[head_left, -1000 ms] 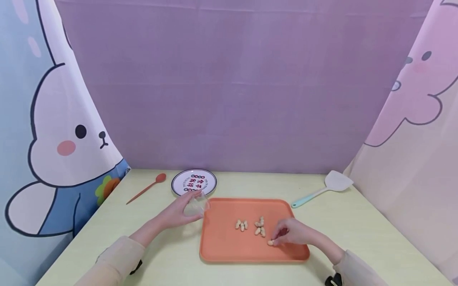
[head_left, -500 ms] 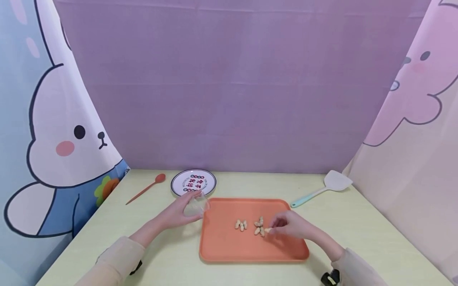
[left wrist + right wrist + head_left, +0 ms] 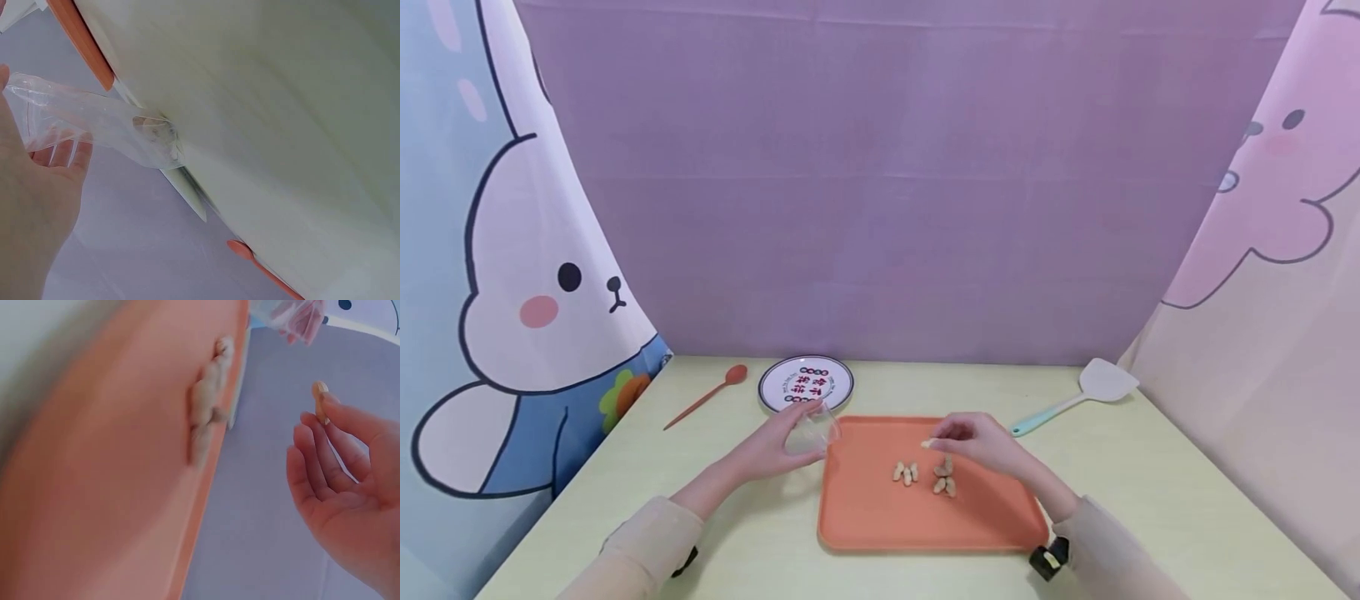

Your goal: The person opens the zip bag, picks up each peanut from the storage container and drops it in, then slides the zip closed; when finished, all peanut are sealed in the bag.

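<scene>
My left hand (image 3: 775,444) grips a clear plastic cup (image 3: 814,429) beside the tray's left edge. In the left wrist view brownish shapes show through the far end of the cup (image 3: 100,122). Over the orange tray (image 3: 880,521), my right hand (image 3: 981,442) pinches a single peanut (image 3: 928,443) between thumb and fingertips. The right wrist view has this peanut (image 3: 320,403) raised well off the tray. Two small groups of peanuts lie on the tray: three peanuts (image 3: 906,473) on the left, and several peanuts (image 3: 944,483) just below my right hand.
Behind the cup sits a white plate (image 3: 801,379) with a dark rim and red characters. A red spoon (image 3: 707,396) lies at the back left of the table. At the back right is a white spatula (image 3: 1105,382) with a mint handle, its end near the tray's corner.
My right hand has lifted the peanut from the tray's lower right and carried it up and left, past the right-hand group. The left hand and cup have stayed in place.
</scene>
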`<state>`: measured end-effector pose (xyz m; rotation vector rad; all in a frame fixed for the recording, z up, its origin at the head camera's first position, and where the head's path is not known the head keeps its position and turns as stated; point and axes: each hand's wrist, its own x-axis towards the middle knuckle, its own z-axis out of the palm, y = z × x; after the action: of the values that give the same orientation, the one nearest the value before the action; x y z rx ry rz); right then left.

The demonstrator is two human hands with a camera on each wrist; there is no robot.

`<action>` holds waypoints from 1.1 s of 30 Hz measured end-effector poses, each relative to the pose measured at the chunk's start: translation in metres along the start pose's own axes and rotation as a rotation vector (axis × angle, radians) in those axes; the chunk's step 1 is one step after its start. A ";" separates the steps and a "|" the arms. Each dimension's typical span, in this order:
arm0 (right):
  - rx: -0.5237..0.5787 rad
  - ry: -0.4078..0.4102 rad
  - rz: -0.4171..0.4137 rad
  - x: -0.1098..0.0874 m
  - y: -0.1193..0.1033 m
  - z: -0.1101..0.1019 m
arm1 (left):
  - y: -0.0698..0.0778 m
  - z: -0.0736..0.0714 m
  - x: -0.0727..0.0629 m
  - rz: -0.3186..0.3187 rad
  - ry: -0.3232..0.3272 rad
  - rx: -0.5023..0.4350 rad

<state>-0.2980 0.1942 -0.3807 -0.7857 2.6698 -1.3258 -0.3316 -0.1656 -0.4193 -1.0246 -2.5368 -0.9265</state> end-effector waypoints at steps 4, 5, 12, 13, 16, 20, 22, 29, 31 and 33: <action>0.022 0.009 -0.032 0.016 -0.013 0.009 | 0.001 -0.001 -0.001 -0.007 -0.003 -0.003; 0.024 0.010 -0.041 0.020 -0.017 0.012 | 0.001 -0.001 -0.001 -0.012 -0.003 -0.009; 0.074 0.036 -0.090 0.046 -0.036 0.038 | 0.002 -0.001 0.000 -0.023 -0.015 -0.013; 0.076 0.042 -0.098 0.050 -0.038 0.042 | 0.002 -0.001 0.001 -0.025 -0.017 -0.013; 0.078 0.054 -0.108 0.061 -0.044 0.053 | 0.003 -0.001 0.000 -0.031 -0.018 -0.020; 0.053 0.062 -0.118 0.075 -0.051 0.066 | 0.003 -0.002 0.000 -0.040 -0.021 -0.025; 0.031 0.065 -0.129 0.080 -0.054 0.073 | 0.004 -0.002 -0.001 -0.038 -0.020 -0.027; -0.055 0.091 -0.162 0.094 -0.059 0.090 | 0.004 -0.002 -0.001 -0.029 -0.013 -0.022; -0.072 0.097 -0.167 0.096 -0.060 0.093 | 0.003 -0.001 -0.001 -0.025 -0.011 -0.021; -0.080 0.099 -0.169 0.098 -0.060 0.097 | 0.003 -0.001 -0.001 -0.019 -0.008 -0.018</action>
<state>-0.3320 0.0478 -0.3793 -1.0005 2.8034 -1.3322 -0.3288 -0.1655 -0.4179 -1.0132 -2.5534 -0.9536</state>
